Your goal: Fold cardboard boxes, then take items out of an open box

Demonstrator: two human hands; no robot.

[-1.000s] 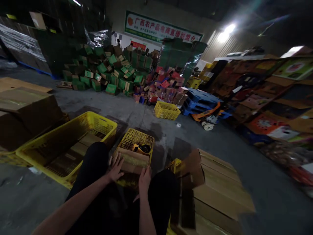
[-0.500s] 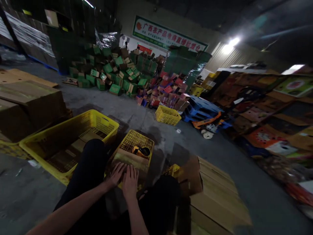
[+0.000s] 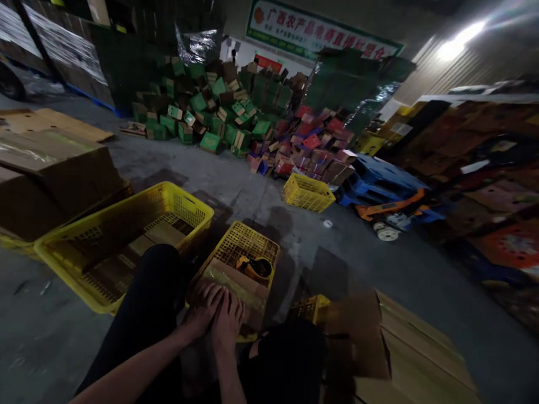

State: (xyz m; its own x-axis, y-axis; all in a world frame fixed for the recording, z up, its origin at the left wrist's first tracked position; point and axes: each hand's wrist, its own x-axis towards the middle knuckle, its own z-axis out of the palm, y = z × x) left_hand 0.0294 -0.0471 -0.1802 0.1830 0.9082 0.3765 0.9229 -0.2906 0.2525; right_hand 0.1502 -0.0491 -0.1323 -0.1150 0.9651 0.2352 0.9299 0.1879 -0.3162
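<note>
A small cardboard box (image 3: pixel 248 294) with shiny clear tape along its top lies on an upturned yellow crate (image 3: pixel 236 238) between my knees. My left hand (image 3: pixel 202 314) rests on the near side of this box, fingers laid over the cardboard. Right beside it, touching, my right hand (image 3: pixel 227 321) lies on the same box with its fingers extended. Neither hand grips anything. Just beyond the box, on the crate's mesh, sits a yellow and black tape dispenser (image 3: pixel 255 267). My hands and wrists hide the box's near edge.
At left stands a large yellow crate (image 3: pixel 197 216) with some cardboard boxes inside, beside bigger cartons (image 3: pixel 63 174). Flattened cardboard (image 3: pixel 416 342) lies by my right knee. Farther off are another yellow crate (image 3: pixel 309 193), blue pallets (image 3: pixel 383 177), a pallet jack (image 3: pixel 389 219) and heaped green boxes (image 3: pixel 210 142).
My view has turned slightly, so the background sits higher and the right-hand things have shifted right. Both hands stay on the taped box and have drawn closer together.
</note>
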